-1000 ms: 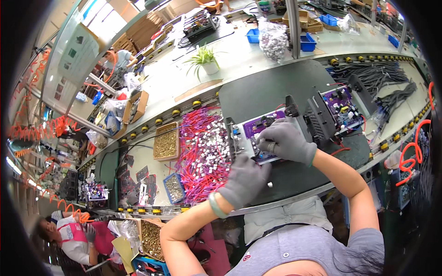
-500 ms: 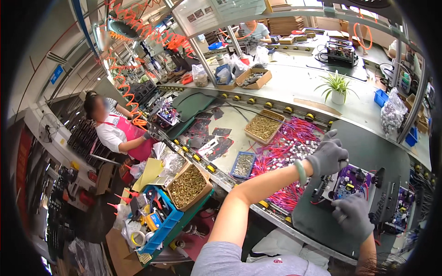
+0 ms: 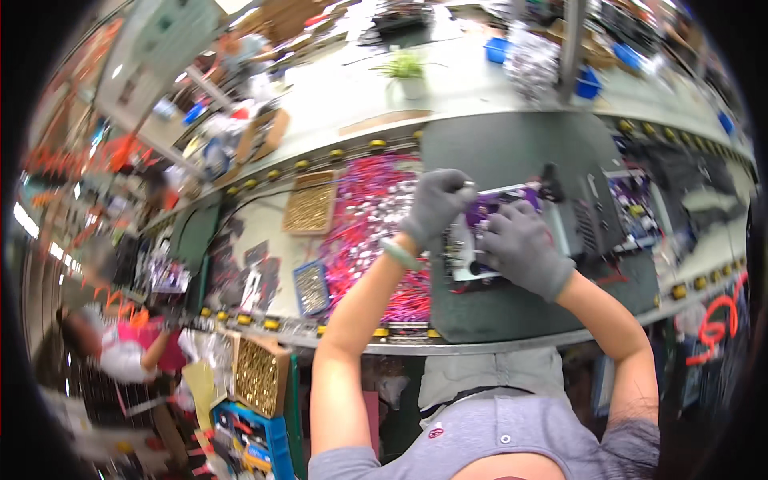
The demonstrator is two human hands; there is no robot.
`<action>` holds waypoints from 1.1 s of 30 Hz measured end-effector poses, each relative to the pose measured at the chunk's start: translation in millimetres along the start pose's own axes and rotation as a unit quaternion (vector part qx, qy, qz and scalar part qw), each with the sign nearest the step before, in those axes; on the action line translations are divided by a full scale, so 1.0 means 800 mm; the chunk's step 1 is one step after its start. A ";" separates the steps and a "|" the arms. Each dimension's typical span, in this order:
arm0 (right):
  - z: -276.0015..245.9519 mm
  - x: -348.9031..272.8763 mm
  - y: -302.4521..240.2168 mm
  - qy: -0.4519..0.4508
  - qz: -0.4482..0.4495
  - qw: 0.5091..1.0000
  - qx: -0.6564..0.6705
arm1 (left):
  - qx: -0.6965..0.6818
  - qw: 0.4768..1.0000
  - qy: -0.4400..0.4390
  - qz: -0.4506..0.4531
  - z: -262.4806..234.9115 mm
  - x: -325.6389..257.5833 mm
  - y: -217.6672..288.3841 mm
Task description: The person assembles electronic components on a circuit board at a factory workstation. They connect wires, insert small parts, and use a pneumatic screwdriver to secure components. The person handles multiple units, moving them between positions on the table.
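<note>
A metal-framed unit with a purple circuit board [image 3: 524,194] lies on the dark green mat [image 3: 512,136] before me. My left hand [image 3: 438,206], in a grey glove, is raised at the unit's left far corner. Its fingers are curled in a pinch, and a small pale spot shows at the tips, too blurred to name. Over the board bends my right hand [image 3: 524,250], gloved too, its fingers drawn together and pointing to the board's left part. What lies under those fingertips is hidden. Red and purple wires with white connectors [image 3: 380,196] are heaped left of the mat.
Beyond the heap stands a box of brass-coloured screws [image 3: 310,234]; nearer is a blue tray [image 3: 315,310] of small parts. Another purple-board unit [image 3: 638,210] sits at right. Roller rails [image 3: 376,146] edge the bench. A person in a pink apron [image 3: 164,352] stands at left.
The view has swung right, so the bench now lies more centrally, and it is blurred. My right hand has come over the board, closer to my left hand, which stays raised and curled.
</note>
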State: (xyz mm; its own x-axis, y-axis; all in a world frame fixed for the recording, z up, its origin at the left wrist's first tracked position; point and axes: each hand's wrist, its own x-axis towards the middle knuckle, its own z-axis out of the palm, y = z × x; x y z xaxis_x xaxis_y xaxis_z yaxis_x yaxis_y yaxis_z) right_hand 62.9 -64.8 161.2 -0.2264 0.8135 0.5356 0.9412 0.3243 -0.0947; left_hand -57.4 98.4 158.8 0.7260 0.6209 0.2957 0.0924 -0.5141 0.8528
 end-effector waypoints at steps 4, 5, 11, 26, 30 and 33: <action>0.008 -0.007 -0.013 -0.011 0.035 0.998 0.050 | -0.007 1.000 -0.005 0.003 -0.002 -0.005 -0.010; 0.010 -0.003 -0.014 -0.006 0.044 0.998 0.038 | -0.008 1.000 -0.009 -0.003 -0.001 -0.006 -0.010; 0.025 -0.011 -0.023 -0.019 0.029 0.999 0.028 | -0.023 0.999 -0.014 -0.033 -0.003 -0.006 -0.018; 0.017 -0.008 -0.020 -0.061 0.034 0.994 0.079 | -0.032 0.999 -0.001 -0.023 -0.002 -0.009 -0.013; 0.021 0.005 -0.013 -0.093 0.001 0.993 0.074 | -0.024 0.999 0.028 -0.014 0.008 -0.008 -0.007; 0.025 0.012 -0.013 -0.114 -0.008 0.993 0.040 | -0.011 0.999 0.029 -0.036 0.008 -0.007 -0.006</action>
State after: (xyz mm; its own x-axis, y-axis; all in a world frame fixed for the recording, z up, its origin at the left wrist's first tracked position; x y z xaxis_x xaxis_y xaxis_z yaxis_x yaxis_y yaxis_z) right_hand 46.1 -50.8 150.7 -0.3005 0.8932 0.3344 0.9163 0.3677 -0.1589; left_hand -57.8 93.5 149.8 0.6769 0.6897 0.2571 0.1282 -0.4544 0.8815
